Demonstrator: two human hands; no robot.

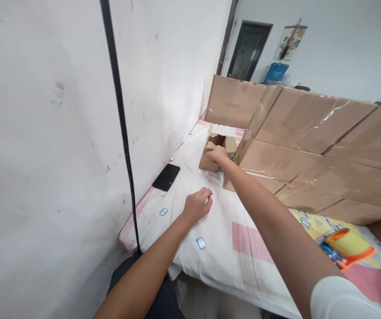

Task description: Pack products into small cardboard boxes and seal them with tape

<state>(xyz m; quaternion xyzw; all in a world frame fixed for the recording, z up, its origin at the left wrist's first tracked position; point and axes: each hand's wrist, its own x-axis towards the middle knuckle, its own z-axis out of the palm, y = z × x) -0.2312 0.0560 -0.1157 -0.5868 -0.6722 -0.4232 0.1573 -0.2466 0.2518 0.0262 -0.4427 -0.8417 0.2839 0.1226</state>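
My right hand (217, 153) reaches across to a small open cardboard box (209, 163) on the sheet, its fingers closed on the box's near upper edge. The box's dark opening faces up, and part of its front is behind my hand and wrist. Just over the white sheet (220, 212), nearer to me, my left hand (198, 204) is loosely curled with a gap between thumb and forefinger. Nothing shows in it. A black phone (166, 177) lies on the sheet to its left, beside the wall.
A tall wall of taped cardboard (310, 128) stands along the right and back. An orange and yellow roll-like item (348, 243) lies at the lower right. On the left, a black strip or cable (119, 97) runs down before the white wall (51, 133).
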